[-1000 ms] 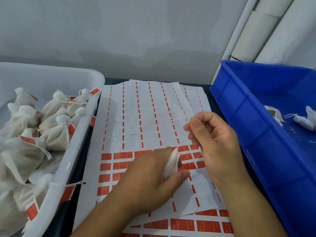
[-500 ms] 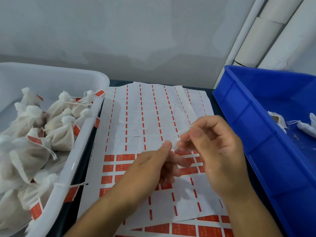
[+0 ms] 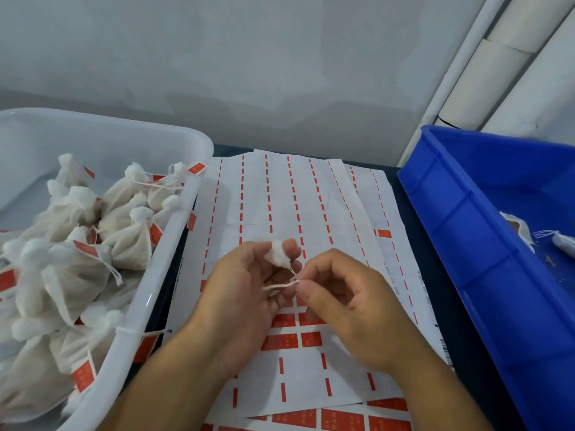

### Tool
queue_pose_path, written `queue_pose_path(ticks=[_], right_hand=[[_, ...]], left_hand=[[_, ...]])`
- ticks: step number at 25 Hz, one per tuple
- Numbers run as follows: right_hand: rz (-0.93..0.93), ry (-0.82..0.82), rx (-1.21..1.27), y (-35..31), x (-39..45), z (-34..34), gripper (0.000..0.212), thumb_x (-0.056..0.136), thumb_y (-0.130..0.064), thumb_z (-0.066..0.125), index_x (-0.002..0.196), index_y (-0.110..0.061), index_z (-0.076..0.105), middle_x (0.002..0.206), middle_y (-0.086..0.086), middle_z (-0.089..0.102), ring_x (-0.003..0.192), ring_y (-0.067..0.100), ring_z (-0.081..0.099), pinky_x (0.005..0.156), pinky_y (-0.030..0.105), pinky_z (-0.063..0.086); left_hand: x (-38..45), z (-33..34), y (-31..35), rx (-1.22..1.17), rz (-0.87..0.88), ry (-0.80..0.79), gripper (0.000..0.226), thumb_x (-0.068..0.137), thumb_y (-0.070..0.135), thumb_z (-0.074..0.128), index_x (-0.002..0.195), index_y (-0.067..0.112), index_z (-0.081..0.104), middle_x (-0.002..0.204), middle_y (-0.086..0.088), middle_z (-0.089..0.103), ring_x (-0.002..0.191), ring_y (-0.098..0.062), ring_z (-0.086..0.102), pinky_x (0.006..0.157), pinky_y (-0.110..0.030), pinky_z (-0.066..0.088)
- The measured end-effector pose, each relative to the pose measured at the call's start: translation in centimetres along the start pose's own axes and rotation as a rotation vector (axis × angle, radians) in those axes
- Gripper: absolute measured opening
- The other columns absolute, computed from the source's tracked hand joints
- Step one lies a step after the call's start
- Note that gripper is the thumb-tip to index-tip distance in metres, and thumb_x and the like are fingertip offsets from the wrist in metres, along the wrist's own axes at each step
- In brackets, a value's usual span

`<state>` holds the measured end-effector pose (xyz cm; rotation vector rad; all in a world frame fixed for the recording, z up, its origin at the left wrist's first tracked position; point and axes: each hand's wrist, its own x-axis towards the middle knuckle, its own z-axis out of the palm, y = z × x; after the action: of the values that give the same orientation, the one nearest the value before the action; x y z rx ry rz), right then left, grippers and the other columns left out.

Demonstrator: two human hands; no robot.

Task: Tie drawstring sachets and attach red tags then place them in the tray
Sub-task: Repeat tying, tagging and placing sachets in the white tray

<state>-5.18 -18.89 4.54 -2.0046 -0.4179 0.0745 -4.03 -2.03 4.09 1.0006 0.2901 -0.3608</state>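
Observation:
My left hand (image 3: 239, 293) grips a small white sachet (image 3: 278, 255), whose gathered top pokes out between the fingers. A white drawstring (image 3: 280, 286) runs from the sachet across my left fingers. My right hand (image 3: 348, 300) pinches that string's end between thumb and forefinger, just right of the sachet. Both hands hover over the sticker sheet (image 3: 280, 206), which carries red tags (image 3: 311, 339) in rows near my wrists. The white tray (image 3: 183, 219) at left holds several tied sachets with red tags (image 3: 127, 237).
A blue bin (image 3: 473, 231) stands at the right with a few loose white sachets (image 3: 519, 230) inside. More sticker sheets (image 3: 326, 419) lie under the top one at the near edge. A grey wall and white pipes rise behind the dark table.
The sachet has come up from under my left palm to my left fingertips. My right hand has moved down and now pulls the string sideways instead of holding it raised.

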Motion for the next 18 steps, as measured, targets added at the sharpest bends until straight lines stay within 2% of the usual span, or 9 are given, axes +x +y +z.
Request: queue_pose_path(ticks=[2,4,6,8,10,12,14,16,18], right_hand=[[0.119,0.009,0.224,-0.2,0.2,-0.5,0.014,0.102,-0.025,0.063,0.090,-0.032,0.067,0.080,-0.006,0.071,0.072,0.011,0.070,0.070,0.023,0.059],[0.282,0.033,0.562,-0.3,0.4,-0.9,0.018,0.102,-0.022,0.059,0.086,-0.021,0.068,0.080,0.002,0.068,0.065,0.012,0.064,0.064,0.023,0.056],[0.407,0.096,0.817,-0.3,0.6,-1.0,0.022,0.102,-0.024,0.058,0.083,-0.018,0.069,0.082,0.005,0.067,0.062,0.012,0.059,0.060,0.024,0.054],[0.441,0.159,0.877,-0.2,0.7,-1.2,0.025,0.102,-0.025,0.058,0.082,-0.020,0.072,0.085,0.006,0.070,0.062,0.011,0.059,0.060,0.025,0.054],[0.387,0.188,0.772,-0.2,0.6,-1.3,0.024,0.103,-0.024,0.057,0.085,-0.021,0.073,0.089,0.005,0.074,0.064,0.011,0.061,0.064,0.023,0.055],[0.271,0.200,0.524,-0.3,0.5,-1.2,0.021,0.103,-0.025,0.058,0.088,-0.027,0.072,0.092,0.000,0.076,0.068,0.009,0.065,0.066,0.020,0.056],[0.118,0.217,0.226,-0.2,0.3,-1.1,0.012,0.100,-0.030,0.064,0.091,-0.036,0.070,0.096,-0.011,0.074,0.083,0.005,0.070,0.070,0.018,0.057],[0.003,0.205,0.068,-0.1,0.2,-1.1,0.002,0.093,-0.040,0.069,0.093,-0.038,0.070,0.108,-0.020,0.070,0.106,0.004,0.066,0.080,0.018,0.058],[-0.048,0.173,-0.022,0.1,0.0,-1.0,0.011,0.087,-0.048,0.066,0.093,-0.039,0.071,0.126,-0.029,0.061,0.126,-0.002,0.055,0.085,0.009,0.052]], left_hand=[[0.1,0.0,0.3,0.019,0.002,-0.030,0.038,0.101,0.034,0.040,0.081,0.013,0.066,0.098,-0.008,0.071,0.097,-0.021,0.067,0.089,-0.040,0.049],[0.0,0.2,0.2,0.074,0.010,-0.054,0.035,0.101,0.036,0.040,0.078,0.016,0.057,0.094,-0.007,0.071,0.087,-0.017,0.069,0.082,-0.037,0.049],[0.1,0.4,0.2,0.176,0.023,-0.026,0.034,0.102,0.035,0.044,0.078,0.016,0.059,0.084,-0.003,0.074,0.077,-0.014,0.073,0.073,-0.031,0.053],[1.0,1.6,0.1,0.329,-0.005,0.043,0.031,0.103,0.030,0.049,0.080,0.013,0.061,0.069,0.003,0.073,0.066,-0.012,0.072,0.066,-0.029,0.055],[1.0,1.8,-0.2,0.650,-0.080,0.070,0.036,0.104,0.035,0.049,0.075,0.016,0.060,0.063,0.006,0.069,0.055,-0.010,0.065,0.067,-0.028,0.055],[0.5,1.5,-0.3,1.022,-0.009,0.056,0.035,0.098,0.057,0.049,0.082,0.029,0.063,0.076,0.012,0.069,0.068,-0.009,0.068,0.073,-0.026,0.056],[-1.0,0.8,-0.6,1.121,0.162,-0.080,0.041,0.085,0.073,0.046,0.094,0.037,0.063,0.089,0.012,0.069,0.083,-0.012,0.069,0.076,-0.031,0.059],[-1.7,0.5,-0.9,1.155,0.281,-0.130,0.050,0.083,0.076,0.041,0.094,0.032,0.062,0.091,0.005,0.067,0.082,-0.016,0.066,0.073,-0.039,0.061],[-1.5,0.8,-1.3,1.234,0.398,-0.130,0.053,0.088,0.073,0.034,0.089,0.028,0.063,0.089,0.005,0.064,0.079,-0.014,0.063,0.071,-0.040,0.058]])
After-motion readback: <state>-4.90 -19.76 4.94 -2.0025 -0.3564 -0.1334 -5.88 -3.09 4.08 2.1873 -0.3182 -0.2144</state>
